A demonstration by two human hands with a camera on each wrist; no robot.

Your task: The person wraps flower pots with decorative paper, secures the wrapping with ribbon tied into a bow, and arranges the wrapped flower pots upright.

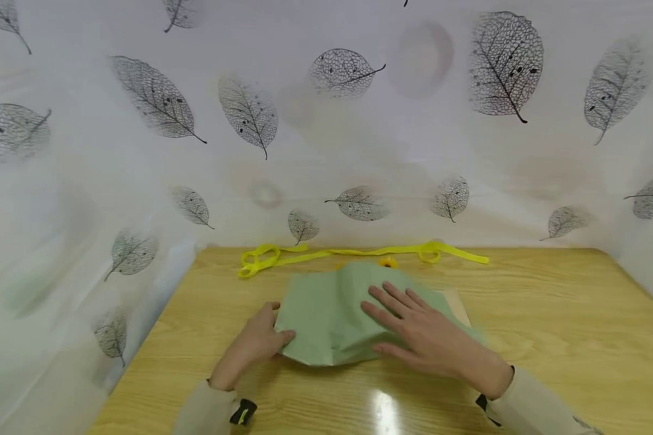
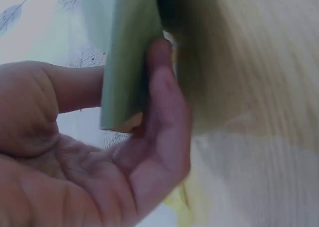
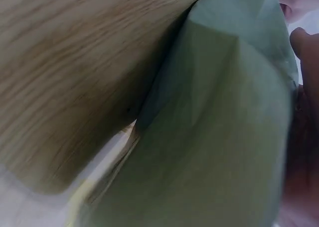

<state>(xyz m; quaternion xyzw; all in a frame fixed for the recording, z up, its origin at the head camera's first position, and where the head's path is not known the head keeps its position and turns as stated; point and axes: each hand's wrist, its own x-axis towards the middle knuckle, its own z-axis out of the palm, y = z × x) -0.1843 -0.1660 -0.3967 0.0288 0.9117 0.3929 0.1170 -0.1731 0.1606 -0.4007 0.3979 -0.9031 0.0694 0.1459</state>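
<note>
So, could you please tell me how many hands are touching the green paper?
2: the left hand grips the left edge of the green paper, and the right hand rests on top.

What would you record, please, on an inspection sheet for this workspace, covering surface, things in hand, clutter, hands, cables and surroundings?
Surface: wood-grained table, with a bright reflection near the front.
Things in hand: green sheet, creased and bulging; a pale tan piece shows past its right side.
Clutter: yellow ribbon with loops, lying along the far edge; small orange item behind the sheet, mostly hidden.
Left hand: pinches the sheet's left edge between thumb and fingers.
Right hand: rests on the sheet, fingers extended.
Cables: nothing seen.
Surroundings: pale leaf-printed sheeting behind the table and at both sides.
</note>
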